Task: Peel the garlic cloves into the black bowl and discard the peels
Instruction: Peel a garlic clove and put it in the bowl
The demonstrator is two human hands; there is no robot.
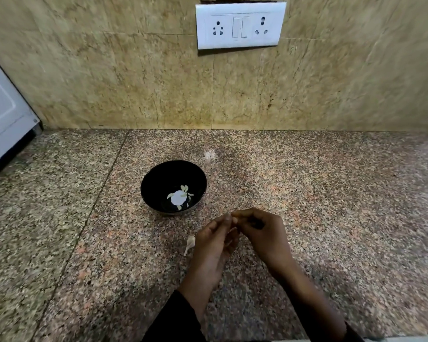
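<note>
Granite desk (307,193) carrying black bowl (158,176) with peeled cloves (184,188); left hand (214,245) and right hand (260,233), fingertips meeting, grip contents hidden; peel (189,244) beside left hand.

black bowl (158,178), speckled granite counter (307,193)

left hand (214,243) meets right hand (260,230) | black bowl (158,178) holds cloves (184,188)

Bare counter (319,193) lies right of the bowl (158,178); a garlic piece (189,243) sits beside the hands; wall (134,82) closes the back.
</note>
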